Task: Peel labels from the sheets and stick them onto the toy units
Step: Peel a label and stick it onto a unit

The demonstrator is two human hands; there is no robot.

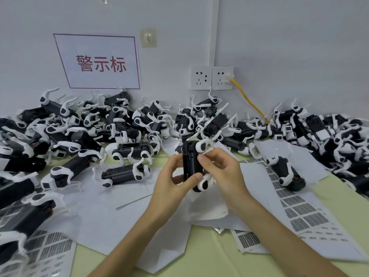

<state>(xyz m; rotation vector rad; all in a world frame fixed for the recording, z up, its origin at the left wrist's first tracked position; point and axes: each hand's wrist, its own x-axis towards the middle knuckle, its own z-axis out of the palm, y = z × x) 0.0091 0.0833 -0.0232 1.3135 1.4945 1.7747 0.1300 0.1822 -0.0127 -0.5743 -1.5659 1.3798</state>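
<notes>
1. While we hold one toy (190, 166) upright above the table (219, 260), our left hand (175, 176) grips its black body from the left, with the thumb across the front.
2. Our right hand (221, 170) has its fingers curled, and its thumb and forefinger pinch the toy's upper right side, just under a white leg. We cannot tell whether a label lies under the thumb.
3. Sheets of labels lie flat on the table: a right sheet (295, 204) beside our hands, a left sheet (50, 246) at the lower corner, and a middle sheet (247, 240) partly under white paper (111, 206).
4. A pile (119, 124) of black-and-white toys runs along the wall behind and spreads down both sides. A loose toy (287, 172) lies at the right sheet's far end.
5. On the wall we see a sign (99, 62) with red characters, two sockets (211, 77) and a yellow cable (249, 100) plugged into the right one.
</notes>
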